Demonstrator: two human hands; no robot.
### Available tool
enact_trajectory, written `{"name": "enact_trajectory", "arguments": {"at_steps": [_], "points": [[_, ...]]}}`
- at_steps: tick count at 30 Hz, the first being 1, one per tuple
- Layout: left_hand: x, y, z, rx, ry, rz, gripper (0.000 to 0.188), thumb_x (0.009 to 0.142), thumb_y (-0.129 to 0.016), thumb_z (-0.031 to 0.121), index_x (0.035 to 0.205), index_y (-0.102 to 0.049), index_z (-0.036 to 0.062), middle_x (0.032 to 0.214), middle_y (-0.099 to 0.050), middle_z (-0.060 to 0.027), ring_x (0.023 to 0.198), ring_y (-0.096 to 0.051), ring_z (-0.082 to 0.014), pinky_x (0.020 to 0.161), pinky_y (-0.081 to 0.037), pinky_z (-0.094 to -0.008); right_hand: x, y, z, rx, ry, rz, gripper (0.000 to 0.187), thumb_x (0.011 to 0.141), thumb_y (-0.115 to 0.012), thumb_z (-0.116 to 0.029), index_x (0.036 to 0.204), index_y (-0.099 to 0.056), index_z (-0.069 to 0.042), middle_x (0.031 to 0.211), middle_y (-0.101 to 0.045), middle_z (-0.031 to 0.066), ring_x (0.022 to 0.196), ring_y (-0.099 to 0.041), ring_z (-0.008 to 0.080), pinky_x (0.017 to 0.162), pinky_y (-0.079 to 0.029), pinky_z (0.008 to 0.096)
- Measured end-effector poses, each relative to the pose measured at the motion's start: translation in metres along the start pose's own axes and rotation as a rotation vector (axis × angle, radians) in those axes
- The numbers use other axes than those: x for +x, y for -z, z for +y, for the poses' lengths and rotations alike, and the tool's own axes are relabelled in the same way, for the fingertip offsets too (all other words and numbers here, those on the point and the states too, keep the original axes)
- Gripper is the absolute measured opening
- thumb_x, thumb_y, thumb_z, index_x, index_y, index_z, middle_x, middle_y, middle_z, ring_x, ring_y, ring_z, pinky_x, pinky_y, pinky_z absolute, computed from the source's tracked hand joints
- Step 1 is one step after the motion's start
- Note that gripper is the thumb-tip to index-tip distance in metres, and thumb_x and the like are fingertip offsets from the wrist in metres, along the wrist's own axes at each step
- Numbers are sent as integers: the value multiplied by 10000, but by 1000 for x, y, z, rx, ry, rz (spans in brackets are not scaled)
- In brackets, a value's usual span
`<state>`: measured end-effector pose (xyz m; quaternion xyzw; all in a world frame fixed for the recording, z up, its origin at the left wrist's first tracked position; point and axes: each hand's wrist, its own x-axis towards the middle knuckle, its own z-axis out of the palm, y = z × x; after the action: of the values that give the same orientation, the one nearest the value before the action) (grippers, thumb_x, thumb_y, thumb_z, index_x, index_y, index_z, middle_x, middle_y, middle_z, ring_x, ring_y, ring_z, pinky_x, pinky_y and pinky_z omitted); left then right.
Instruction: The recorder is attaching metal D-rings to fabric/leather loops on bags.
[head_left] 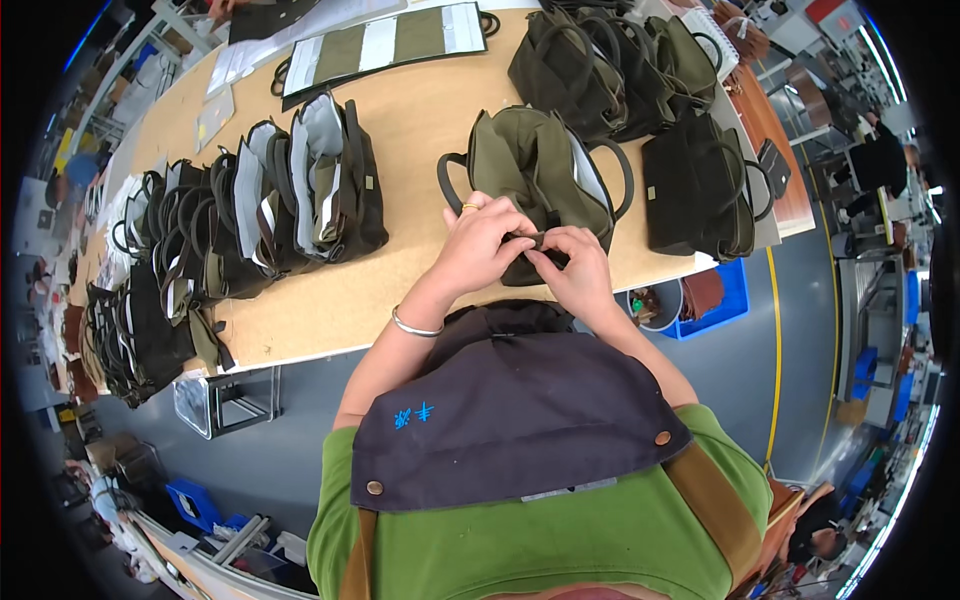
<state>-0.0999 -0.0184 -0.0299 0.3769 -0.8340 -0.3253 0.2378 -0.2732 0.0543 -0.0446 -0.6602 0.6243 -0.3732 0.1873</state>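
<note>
An open handbag point(512, 145), dark outside with an olive lining, stands on the table in front of me. Its two dark looped handles stick out left and right. At the bag's near edge, my left hand point(480, 248) and my right hand point(578, 272) meet with fingertips pinched. Between them is a short dark strip point(538, 241), gripped from both sides. Whether it is a strap or part of the bag's rim is partly hidden by my fingers.
A row of dark handbags point(365, 190) with pale panels lines the table's left side. More dark bags point(570, 75) stand at the far right, and another bag point(690, 195) sits to the right. A flat olive-and-white panel piece point(365, 50) lies at the back. A blue bin point(735, 300) is below the right edge.
</note>
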Motion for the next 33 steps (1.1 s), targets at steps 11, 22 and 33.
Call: {"name": "enact_trajectory", "arguments": {"at_steps": [11, 22, 33], "points": [[2, -9, -3, 27, -17, 75, 110, 826, -728, 195, 868, -679, 105, 825, -592, -6, 882, -481, -237, 787, -348, -393, -9, -11, 0, -23, -2, 91, 176, 756, -779, -144, 826, -689, -9, 926, -674, 90, 878, -599, 285, 784, -489, 375], [4, 11, 32, 285, -120, 63, 97, 799, -731, 189, 876, -684, 154, 965, -625, 52, 997, -520, -205, 888, -298, -485, -7, 8, 0, -16, 42, 92, 161, 739, -786, -123, 748, -655, -30, 853, -663, 63, 808, -591, 291, 754, -482, 386], [22, -5, 21, 284, -241, -8, 103, 830, -708, 133, 894, -629, 148, 783, -647, 21, 847, -632, -184, 954, -306, -421, 22, 51, 29, 241, -180, -559, 327, 826, -655, -7, 1148, -596, -20, 1033, -657, 65, 678, -568, 84, 629, -483, 254]]}}
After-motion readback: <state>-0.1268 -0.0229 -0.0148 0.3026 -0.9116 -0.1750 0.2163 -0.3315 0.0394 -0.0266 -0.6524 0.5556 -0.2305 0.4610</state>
